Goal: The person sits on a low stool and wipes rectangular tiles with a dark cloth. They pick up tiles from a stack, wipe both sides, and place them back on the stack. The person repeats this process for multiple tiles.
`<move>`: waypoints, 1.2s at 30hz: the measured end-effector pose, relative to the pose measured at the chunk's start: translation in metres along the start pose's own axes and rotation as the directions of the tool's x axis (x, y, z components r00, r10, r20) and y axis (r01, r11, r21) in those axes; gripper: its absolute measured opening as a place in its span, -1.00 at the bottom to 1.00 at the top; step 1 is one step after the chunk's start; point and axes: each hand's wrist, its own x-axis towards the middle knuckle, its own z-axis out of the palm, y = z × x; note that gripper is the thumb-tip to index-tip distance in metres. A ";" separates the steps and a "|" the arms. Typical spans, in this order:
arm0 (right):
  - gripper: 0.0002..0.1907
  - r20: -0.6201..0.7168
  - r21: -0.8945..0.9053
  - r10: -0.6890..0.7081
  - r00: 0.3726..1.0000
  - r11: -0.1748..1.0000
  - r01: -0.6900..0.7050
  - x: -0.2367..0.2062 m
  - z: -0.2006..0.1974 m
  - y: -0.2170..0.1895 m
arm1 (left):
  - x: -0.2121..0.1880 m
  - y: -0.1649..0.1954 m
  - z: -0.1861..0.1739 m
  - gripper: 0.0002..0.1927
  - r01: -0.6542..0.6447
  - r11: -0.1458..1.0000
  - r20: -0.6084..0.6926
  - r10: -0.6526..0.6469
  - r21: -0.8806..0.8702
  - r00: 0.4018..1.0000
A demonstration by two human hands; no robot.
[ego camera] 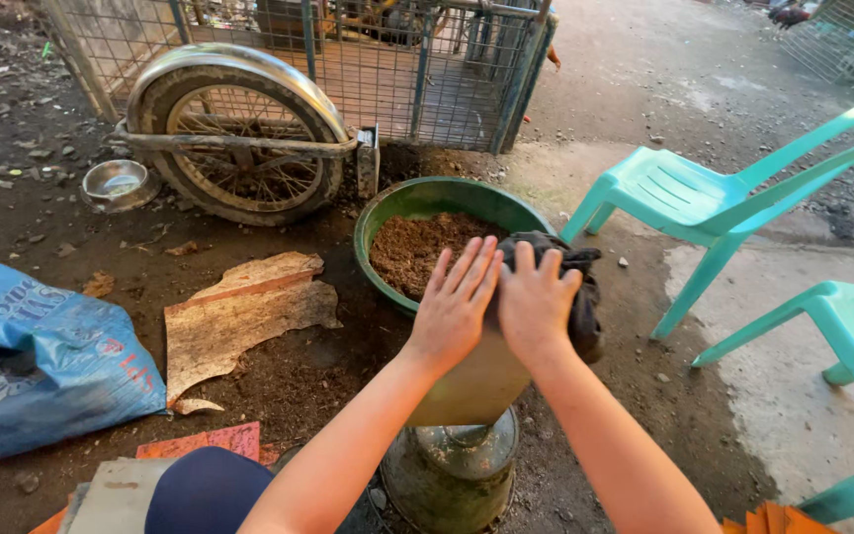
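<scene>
Cloth [577,287], dark and limp, drapes over a tan funnel [476,381] beside the green basin [417,198] of brown meal. My left hand [455,307] lies flat, fingers together; my right hand [536,305] presses it, fingers slightly spread. Soft, light, probably best gathered at its edges.

A green basin [417,198] of reddish-brown grainy matter [412,249] sits beside turquoise plastic chairs [684,198]. A dark grey cloth [565,267] drapes over a tan object [476,381]. Nearby lie a blue printed sack [37,356], a silver metal bowl [116,183] and a chrome-fendered wheel [239,133].
</scene>
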 end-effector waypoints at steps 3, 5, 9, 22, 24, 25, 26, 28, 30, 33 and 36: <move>-0.63 -0.144 -0.024 -0.043 0.989 0.999 0.040 -0.003 0.013 0.008 | 0.012 0.000 0.015 -0.37 0.252 0.923 0.315 -0.156 -0.292 0.936; -0.73 -0.021 0.122 0.048 0.999 0.992 -0.045 -0.011 0.024 0.033 | 0.007 -0.008 0.014 -0.33 0.283 0.947 0.367 -0.212 -0.153 0.906; -0.64 0.286 0.230 0.322 0.902 0.891 -0.391 -0.044 0.051 0.112 | -0.003 -0.028 -0.007 -0.60 0.153 0.970 0.114 -0.177 0.187 0.978; -0.45 -0.002 0.830 0.722 0.692 0.387 -0.402 -0.157 0.137 -0.001 | 0.030 0.002 0.052 -0.75 0.090 0.973 0.490 0.027 -0.213 0.871; -0.50 0.189 0.757 0.693 0.696 0.348 -0.553 -0.186 0.143 -0.027 | 0.030 0.000 0.040 -0.76 0.098 0.975 0.503 0.016 -0.200 0.864; -0.55 0.314 0.687 0.657 0.686 0.342 -0.641 -0.200 0.145 -0.035 | 0.031 0.002 0.032 -0.73 0.110 0.975 0.532 0.009 -0.191 0.847; -0.52 0.472 0.589 0.565 0.677 0.370 -0.719 -0.211 0.147 -0.038 | 0.033 0.005 0.024 -0.71 0.119 0.975 0.557 0.006 -0.188 0.830; -0.47 0.603 0.501 0.437 0.667 0.443 -0.743 -0.224 0.149 -0.032 | 0.038 0.014 0.006 -0.69 0.129 0.977 0.597 -0.003 -0.168 0.802; -0.43 0.565 0.551 0.357 0.744 0.507 -0.663 -0.226 0.155 -0.009 | 0.039 0.016 -0.012 -0.70 0.131 0.984 0.626 -0.026 -0.122 0.779; -0.42 0.447 0.641 0.458 0.768 0.435 -0.632 -0.207 0.153 0.050 | 0.025 -0.009 -0.034 -0.83 0.426 0.896 0.527 -0.303 -0.126 0.794; -0.41 0.301 0.644 0.550 0.779 0.485 -0.591 -0.180 0.130 0.115 | -0.020 -0.058 -0.036 -0.78 0.788 0.612 0.482 -0.671 -0.069 0.563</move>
